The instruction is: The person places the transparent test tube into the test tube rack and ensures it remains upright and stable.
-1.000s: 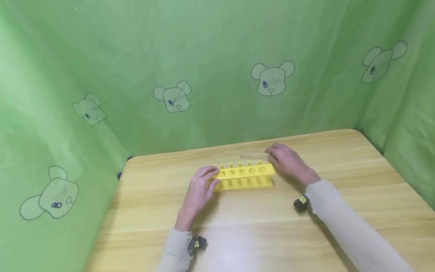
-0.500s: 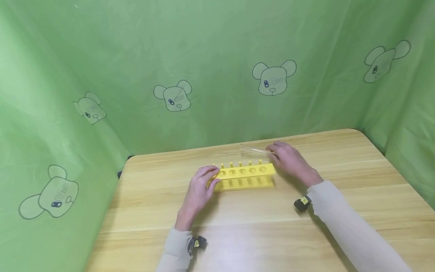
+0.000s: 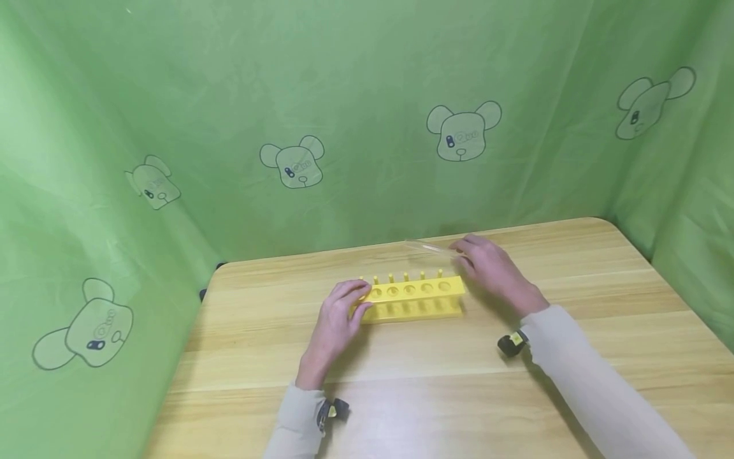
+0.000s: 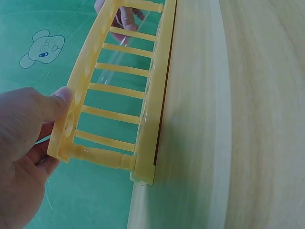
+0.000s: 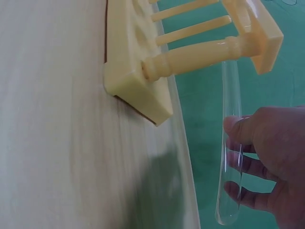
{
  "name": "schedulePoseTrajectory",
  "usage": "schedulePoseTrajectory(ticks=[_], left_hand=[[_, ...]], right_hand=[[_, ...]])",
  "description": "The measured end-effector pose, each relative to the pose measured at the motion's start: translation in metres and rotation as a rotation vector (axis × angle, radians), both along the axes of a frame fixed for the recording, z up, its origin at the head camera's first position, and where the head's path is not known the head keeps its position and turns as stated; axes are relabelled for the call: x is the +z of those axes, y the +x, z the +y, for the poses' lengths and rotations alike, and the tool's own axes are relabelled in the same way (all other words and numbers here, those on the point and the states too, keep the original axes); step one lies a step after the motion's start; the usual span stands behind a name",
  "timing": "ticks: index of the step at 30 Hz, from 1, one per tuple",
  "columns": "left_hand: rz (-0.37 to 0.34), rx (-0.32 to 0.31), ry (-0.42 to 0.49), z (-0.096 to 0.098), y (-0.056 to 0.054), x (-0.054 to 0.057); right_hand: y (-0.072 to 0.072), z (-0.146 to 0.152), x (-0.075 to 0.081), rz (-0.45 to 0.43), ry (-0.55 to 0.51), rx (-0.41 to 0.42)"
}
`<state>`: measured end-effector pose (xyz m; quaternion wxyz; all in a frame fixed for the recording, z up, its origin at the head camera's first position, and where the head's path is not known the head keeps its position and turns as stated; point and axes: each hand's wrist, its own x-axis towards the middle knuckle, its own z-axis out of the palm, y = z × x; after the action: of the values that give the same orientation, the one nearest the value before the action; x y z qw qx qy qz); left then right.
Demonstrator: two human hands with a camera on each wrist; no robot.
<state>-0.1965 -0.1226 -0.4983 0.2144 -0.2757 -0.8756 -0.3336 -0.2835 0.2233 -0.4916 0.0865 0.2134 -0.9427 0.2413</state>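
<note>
A yellow test tube rack (image 3: 410,310) stands upright on the wooden table, its row of holes and pegs visible. My left hand (image 3: 337,319) grips the left end of its top board; in the left wrist view the thumb (image 4: 62,95) lies on the board and fingers curl beneath it. Behind the rack's right end, my right hand (image 3: 487,264) pinches a clear glass test tube (image 3: 430,247) between thumb and fingers. In the right wrist view the test tube (image 5: 231,95) runs lengthwise past the fingertips, its rounded end showing. The rack's visible holes hold no tubes.
The light wood table (image 3: 424,382) has its back edge close behind the right hand. A green curtain (image 3: 367,95) with bear-head drawings surrounds the table on the back and sides. Each sleeve carries a small black wrist camera (image 3: 512,344).
The test tube's left end has swung up and toward the back edge, so the tube now slants. My right hand has shifted slightly back and right. The left hand and rack stay put.
</note>
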Motion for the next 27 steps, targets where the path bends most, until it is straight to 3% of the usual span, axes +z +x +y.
schedulePoseTrajectory(ticks=[20,27], left_hand=[[-0.008,0.001,-0.009,0.000,0.001,0.001],[0.019,0.000,-0.002,0.000,0.000,0.000]], right_hand=[[0.008,0.002,0.022,0.153,-0.017,0.006],[0.011,0.001,0.031,0.185,-0.046,0.001]])
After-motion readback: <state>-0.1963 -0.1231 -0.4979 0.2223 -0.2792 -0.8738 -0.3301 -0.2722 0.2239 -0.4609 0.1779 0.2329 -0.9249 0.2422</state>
